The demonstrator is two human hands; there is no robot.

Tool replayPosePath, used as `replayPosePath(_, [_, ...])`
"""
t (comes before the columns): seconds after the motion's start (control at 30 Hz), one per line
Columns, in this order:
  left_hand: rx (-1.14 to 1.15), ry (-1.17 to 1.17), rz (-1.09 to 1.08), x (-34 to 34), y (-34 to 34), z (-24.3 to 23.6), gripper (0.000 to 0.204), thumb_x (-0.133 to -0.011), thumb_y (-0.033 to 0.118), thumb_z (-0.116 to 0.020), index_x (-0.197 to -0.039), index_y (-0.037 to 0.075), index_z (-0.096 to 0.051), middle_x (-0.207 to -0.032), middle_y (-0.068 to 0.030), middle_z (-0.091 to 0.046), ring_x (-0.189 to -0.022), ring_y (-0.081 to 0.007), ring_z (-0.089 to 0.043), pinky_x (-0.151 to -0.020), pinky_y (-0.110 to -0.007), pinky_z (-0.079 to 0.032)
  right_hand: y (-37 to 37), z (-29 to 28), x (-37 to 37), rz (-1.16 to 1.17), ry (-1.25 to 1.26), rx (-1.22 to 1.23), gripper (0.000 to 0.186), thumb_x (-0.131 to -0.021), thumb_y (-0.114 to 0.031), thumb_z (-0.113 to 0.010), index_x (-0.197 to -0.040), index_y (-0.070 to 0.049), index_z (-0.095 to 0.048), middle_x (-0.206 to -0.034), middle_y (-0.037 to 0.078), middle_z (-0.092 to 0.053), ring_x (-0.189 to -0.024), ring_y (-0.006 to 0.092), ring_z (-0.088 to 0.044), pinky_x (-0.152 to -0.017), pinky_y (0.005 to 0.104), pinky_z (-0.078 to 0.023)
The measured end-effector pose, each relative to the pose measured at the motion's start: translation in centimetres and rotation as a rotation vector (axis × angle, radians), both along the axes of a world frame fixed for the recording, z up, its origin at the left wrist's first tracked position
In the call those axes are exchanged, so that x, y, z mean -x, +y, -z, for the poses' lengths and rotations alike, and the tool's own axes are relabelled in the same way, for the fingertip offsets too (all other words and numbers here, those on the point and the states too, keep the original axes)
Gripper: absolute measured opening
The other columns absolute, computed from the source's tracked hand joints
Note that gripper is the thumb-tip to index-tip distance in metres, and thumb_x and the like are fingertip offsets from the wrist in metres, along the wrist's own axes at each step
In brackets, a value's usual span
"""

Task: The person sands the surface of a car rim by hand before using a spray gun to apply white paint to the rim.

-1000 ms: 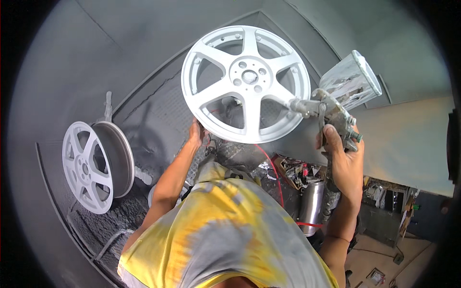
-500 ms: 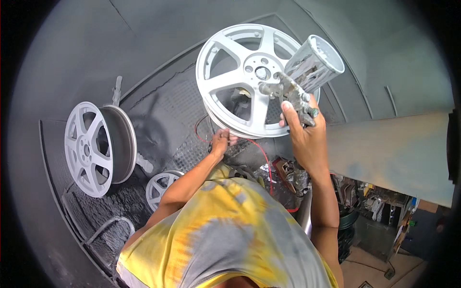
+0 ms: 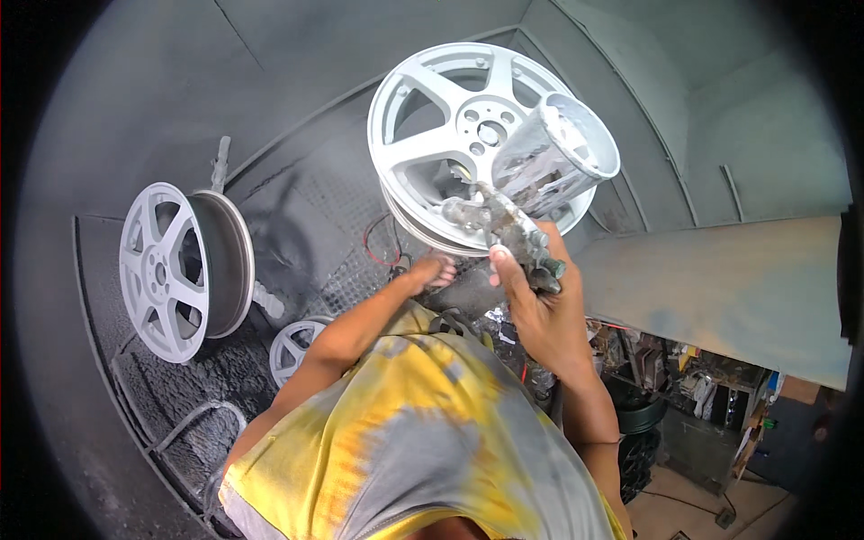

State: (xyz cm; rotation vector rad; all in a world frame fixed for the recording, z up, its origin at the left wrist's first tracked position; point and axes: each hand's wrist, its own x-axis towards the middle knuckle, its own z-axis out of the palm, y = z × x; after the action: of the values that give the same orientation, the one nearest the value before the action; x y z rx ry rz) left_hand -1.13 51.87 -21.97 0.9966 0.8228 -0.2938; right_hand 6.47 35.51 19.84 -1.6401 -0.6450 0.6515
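A paint-smeared spray gun (image 3: 517,236) with a large, white-coated cup (image 3: 562,153) on it is gripped in my right hand (image 3: 549,310). The gun is tilted and hides part of a white multi-spoke wheel rim (image 3: 430,90). Just below that rim's lower edge is my left hand (image 3: 434,270), its fingers curled in. Whether it holds or touches anything there I cannot make out.
At left a second white wheel rim (image 3: 162,270) stands on edge beside a coated post (image 3: 220,166). A smaller-looking rim (image 3: 292,351) lies low by my left arm. A red hose (image 3: 373,256) runs below the large rim. Cluttered shelves (image 3: 711,396) stand at right.
My right hand has moved the spray gun left and down, so its cup now covers more of the large rim. My left hand has shifted slightly right.
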Motion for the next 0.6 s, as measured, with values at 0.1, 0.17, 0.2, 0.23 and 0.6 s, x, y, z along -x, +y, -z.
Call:
replayPosePath(0.1, [-0.030,0.020,-0.248,1.9,7.9,5.6,0.032,-0.114,0.027,-0.046,-0.115,0.006,-0.070,-0.098,-0.0071,-0.075,-0.083,-0.0184,-0.073,-0.069,-0.034,-0.063,-0.6,0.4,-1.1,0.073,-0.277,0.032,0.025,-0.110,-0.011,-0.068,-0.131,0.002,-0.063,-0.086,0.002,-0.066,-0.077,0.0068,-0.056,-0.070,0.0272,-0.049])
replayPosePath(0.17, [-0.176,0.022,-0.439,2.9,12.9,6.6,0.037,-0.115,0.033,-0.044,-0.113,0.008,-0.072,-0.091,-0.0072,-0.074,-0.079,-0.0182,-0.072,-0.066,-0.034,-0.059,-1.2,0.7,-2.5,0.100,-0.297,0.015,0.023,-0.110,-0.012,-0.068,-0.128,0.002,-0.064,-0.087,0.002,-0.066,-0.078,0.0063,-0.056,-0.070,0.0266,-0.049])
replayPosePath(0.2, [-0.168,-0.035,-0.574,2.5,14.5,5.4,0.038,-0.115,0.035,-0.047,-0.112,0.007,-0.072,-0.091,-0.0071,-0.074,-0.078,-0.0184,-0.072,-0.066,-0.034,-0.058,-1.6,1.1,-3.0,0.127,-0.310,0.010,0.022,-0.110,-0.012,-0.068,-0.127,0.002,-0.065,-0.087,0.002,-0.067,-0.079,0.0060,-0.056,-0.071,0.0263,-0.049])
replayPosePath(0.23, [-0.149,-0.097,-0.678,1.0,15.2,3.4,0.039,-0.115,0.037,-0.049,-0.111,0.007,-0.073,-0.090,-0.0070,-0.074,-0.076,-0.0186,-0.071,-0.066,-0.034,-0.057,-2.1,0.7,-3.2,0.204,-0.192,0.050,0.021,-0.110,-0.014,-0.068,-0.124,0.002,-0.065,-0.089,0.003,-0.068,-0.079,0.0065,-0.059,-0.072,0.0263,-0.050])
replayPosePath(0.6, [-0.406,-0.143,-0.615,1.3,3.8,-1.0,0.032,-0.116,0.033,-0.059,-0.111,0.002,-0.058,-0.093,-0.0135,-0.073,-0.068,-0.0197,-0.070,-0.062,-0.034,-0.060,0.5,1.0,-2.6,0.135,-0.268,0.053,0.020,-0.108,-0.016,-0.070,-0.119,0.001,-0.065,-0.081,0.005,-0.067,-0.074,0.0112,-0.057,-0.069,0.0311,-0.050])
